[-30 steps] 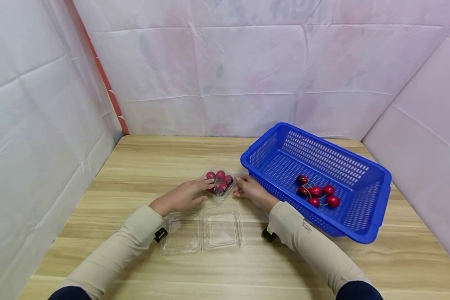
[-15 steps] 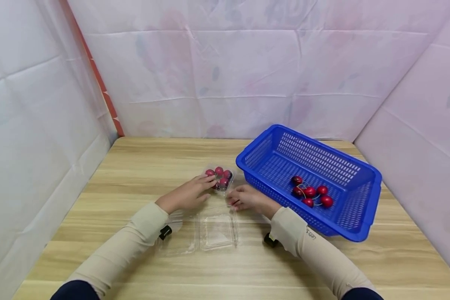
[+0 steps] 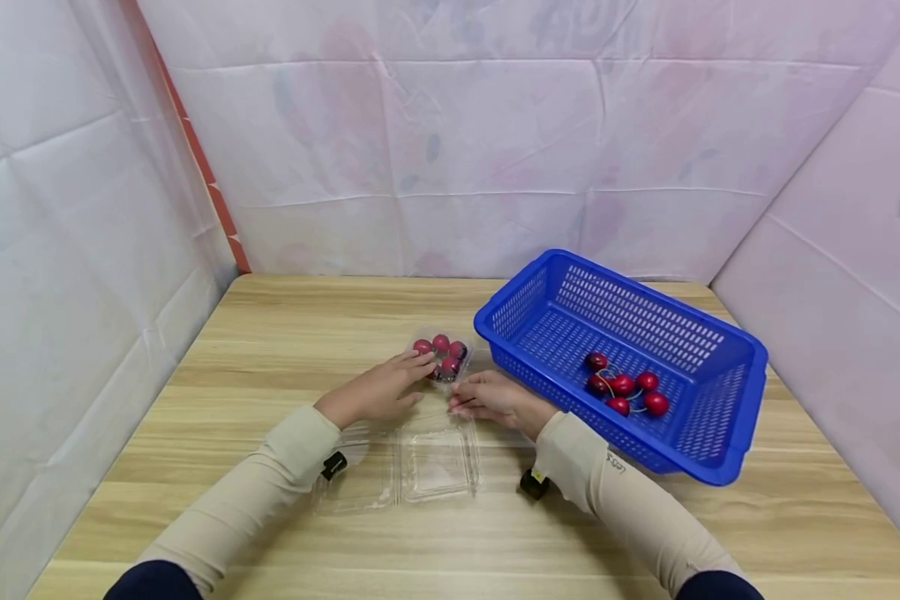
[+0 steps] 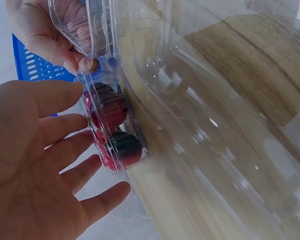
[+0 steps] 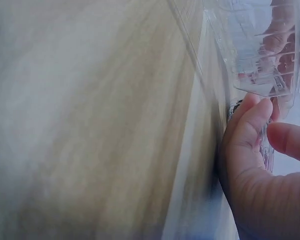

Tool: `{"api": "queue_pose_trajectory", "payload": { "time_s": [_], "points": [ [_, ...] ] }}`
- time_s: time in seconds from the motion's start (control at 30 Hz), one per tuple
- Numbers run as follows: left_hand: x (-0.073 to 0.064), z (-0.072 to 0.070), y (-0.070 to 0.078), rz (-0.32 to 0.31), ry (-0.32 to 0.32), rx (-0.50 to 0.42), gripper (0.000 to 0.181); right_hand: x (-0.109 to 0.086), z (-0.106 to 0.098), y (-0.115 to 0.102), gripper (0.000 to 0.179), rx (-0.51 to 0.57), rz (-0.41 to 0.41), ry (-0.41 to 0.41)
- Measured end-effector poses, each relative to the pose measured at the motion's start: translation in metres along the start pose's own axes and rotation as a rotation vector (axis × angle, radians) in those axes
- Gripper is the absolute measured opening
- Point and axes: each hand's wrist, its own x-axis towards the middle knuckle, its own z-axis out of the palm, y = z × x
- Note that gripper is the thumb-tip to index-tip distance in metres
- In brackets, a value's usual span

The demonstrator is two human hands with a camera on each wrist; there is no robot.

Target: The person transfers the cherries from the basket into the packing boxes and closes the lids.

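A small clear plastic clamshell box (image 3: 450,364) of red cherries lies near the middle of the table, its lid apparently over the fruit. From the left, my left hand (image 3: 378,387) touches this box; its fingers are spread and nearly straight along its side in the left wrist view. My right hand (image 3: 498,400) is at the box's near right corner, where thumb and forefinger seem to pinch the edge; the exact contact is partly hidden. Just nearer lies a second clear clamshell (image 3: 438,462), unfolded flat with no fruit in it. In the right wrist view its plastic (image 5: 260,45) overlaps the fingers.
To the right stands a blue perforated basket (image 3: 757,358), set at an angle, with several stemmed cherries (image 3: 622,384) on its floor. White patterned sheets (image 3: 495,167) rise behind the wooden table (image 3: 285,333) and on both sides.
My right hand has shifted a little left and nearer, from the box's right side to its near corner. The left hand stays against the box. The head view has tilted slightly.
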Motion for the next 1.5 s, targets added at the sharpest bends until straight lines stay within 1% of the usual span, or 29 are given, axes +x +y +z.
{"api": "queue_pose_trajectory", "payload": {
  "time_s": [0.17, 0.4, 0.53, 0.67, 0.77, 0.83, 0.9, 1.0, 1.03, 1.1, 1.13, 1.23, 1.3, 1.37, 1.5],
  "points": [
    [0.0, 0.002, 0.001, 0.002, -0.001, 0.0, 0.053, 0.0, -0.001, 0.002, 0.026, 0.029, -0.017, -0.001],
    [-0.001, 0.003, 0.001, 0.003, 0.004, 0.016, 0.053, -0.001, -0.002, 0.004, 0.025, 0.025, -0.033, -0.014],
    [-0.001, 0.003, 0.002, -0.005, 0.0, 0.021, 0.053, -0.001, -0.002, 0.004, 0.025, 0.029, -0.034, -0.006],
    [0.0, 0.001, 0.003, -0.017, 0.005, 0.033, 0.054, -0.002, -0.002, 0.006, 0.028, 0.006, -0.055, 0.005],
    [-0.002, 0.0, 0.004, -0.014, 0.024, 0.038, 0.055, -0.006, -0.001, 0.008, 0.031, -0.061, -0.089, 0.021],
    [-0.007, -0.001, 0.005, -0.002, 0.051, 0.032, 0.055, -0.01, 0.0, 0.009, 0.031, -0.124, -0.118, 0.047],
    [-0.014, -0.004, 0.007, 0.011, 0.087, 0.014, 0.055, -0.015, 0.001, 0.009, 0.031, -0.205, -0.152, 0.075],
    [-0.028, -0.006, 0.01, 0.023, 0.132, -0.002, 0.056, -0.024, 0.002, 0.008, 0.031, -0.308, -0.195, 0.126],
    [-0.034, -0.006, 0.012, 0.026, 0.142, -0.002, 0.057, -0.027, 0.001, 0.007, 0.031, -0.334, -0.21, 0.129],
    [-0.045, -0.004, 0.015, 0.043, 0.157, 0.027, 0.062, -0.034, 0.0, 0.008, 0.032, -0.393, -0.244, 0.138],
    [-0.051, -0.002, 0.018, 0.05, 0.161, 0.045, 0.065, -0.038, -0.001, 0.008, 0.031, -0.445, -0.271, 0.144],
    [-0.069, 0.003, 0.028, 0.061, 0.181, 0.108, 0.071, -0.05, -0.003, 0.008, 0.03, -0.632, -0.399, 0.144],
    [-0.081, 0.007, 0.036, 0.051, 0.195, 0.145, 0.072, -0.059, -0.002, 0.008, 0.031, -0.778, -0.501, 0.157],
    [-0.09, 0.013, 0.044, 0.051, 0.228, 0.187, 0.07, -0.068, -0.002, 0.009, 0.034, -0.915, -0.597, 0.154],
    [-0.104, 0.029, 0.054, 0.086, 0.31, 0.276, 0.063, -0.08, -0.001, 0.013, 0.041, -1.138, -0.731, 0.106]
  ]
}}
